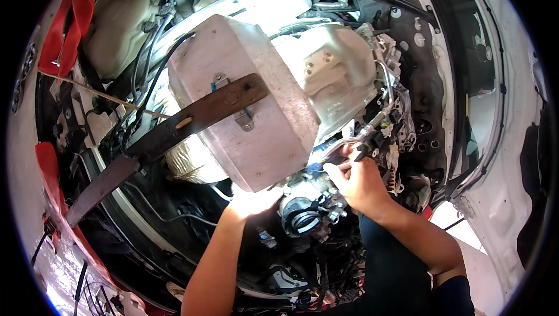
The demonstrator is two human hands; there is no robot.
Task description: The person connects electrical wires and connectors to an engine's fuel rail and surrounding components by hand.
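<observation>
Leaning over an engine bay, I have both hands down at the engine. My left hand point(255, 200) is at the lower edge of a large silver metal box point(233, 59), beside the engine's metal parts; glare and the box hide its fingers. To the right, my right hand point(362, 181) is closed, thumb and fingers bent together, near a metal pipe point(377, 122) and a small black part point(362, 151). What it grips I cannot make out. Between the hands sits a round black-rimmed opening point(304, 218) on the engine.
A long dark bar point(186, 122) crosses the box and reaches toward the car's front. Red cloth point(73, 25) hangs along the left edge. A loose connector point(266, 238) dangles below my left hand. The windshield edge point(480, 100) and white bodywork lie at the right.
</observation>
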